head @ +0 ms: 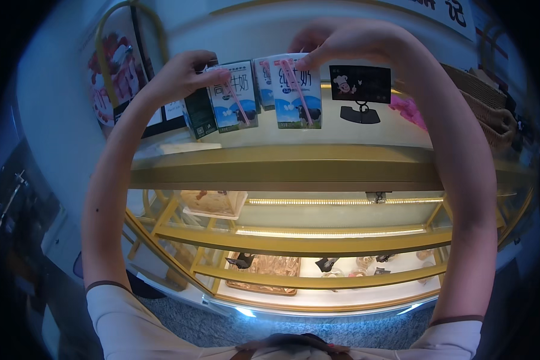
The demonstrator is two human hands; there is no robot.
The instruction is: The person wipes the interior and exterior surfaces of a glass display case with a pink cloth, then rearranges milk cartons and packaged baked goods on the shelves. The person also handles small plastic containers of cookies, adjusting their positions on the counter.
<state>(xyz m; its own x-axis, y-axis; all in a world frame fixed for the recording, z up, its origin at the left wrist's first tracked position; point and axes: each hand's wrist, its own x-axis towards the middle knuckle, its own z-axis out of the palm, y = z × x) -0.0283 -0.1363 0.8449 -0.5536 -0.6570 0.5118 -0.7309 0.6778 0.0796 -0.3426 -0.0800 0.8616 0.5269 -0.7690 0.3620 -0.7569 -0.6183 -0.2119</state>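
Several small milk cartons with pink straws on their fronts stand on top of a gold-framed glass display case. My left hand (202,72) grips the upper part of the left milk carton (235,101), thumb on its front. A dark green carton side (200,112) shows just left of it. My right hand (317,47) holds the top of the right milk carton (298,99), its thumb at the front corner and the other fingers hidden behind. Between these two, slightly farther back, is another milk carton (264,85).
A black price sign (360,84) on a stand is right of the cartons, with pink material (407,110) and wicker baskets (486,103) beyond. The gold top rail (288,166) runs across nearer me. Below, lit shelves hold a tray of wrapped food (270,270) and cups. A framed dessert poster (117,67) stands left.
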